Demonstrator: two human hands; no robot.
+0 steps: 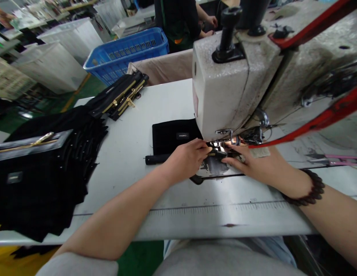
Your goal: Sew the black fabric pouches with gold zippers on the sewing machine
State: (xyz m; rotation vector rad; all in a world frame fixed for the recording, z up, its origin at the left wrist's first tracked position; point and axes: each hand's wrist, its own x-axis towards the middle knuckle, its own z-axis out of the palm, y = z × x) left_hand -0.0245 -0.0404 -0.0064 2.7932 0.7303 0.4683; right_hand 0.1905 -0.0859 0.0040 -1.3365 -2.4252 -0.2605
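A black fabric piece point(169, 135) with a small label lies flat at the left of the sewing machine point(224, 88), its right part under the machine head. My left hand point(187, 159) is closed on the fabric's near edge, beside a strip with zipper teeth point(212, 154). Just right of the presser foot point(219, 147), my right hand point(250, 161) has thumb and fingers apart around the work; its fingertips are partly hidden by machine parts. A dark bead bracelet circles the right wrist.
Stacked black pieces point(37, 184) cover the table's left side, with zippered pieces point(123, 96) behind them. Pink-handled scissors point(336, 160) lie at the right. Beyond the table are a blue basket point(126, 51) and another person point(178, 23). A red strap point(311, 122) crosses the machine.
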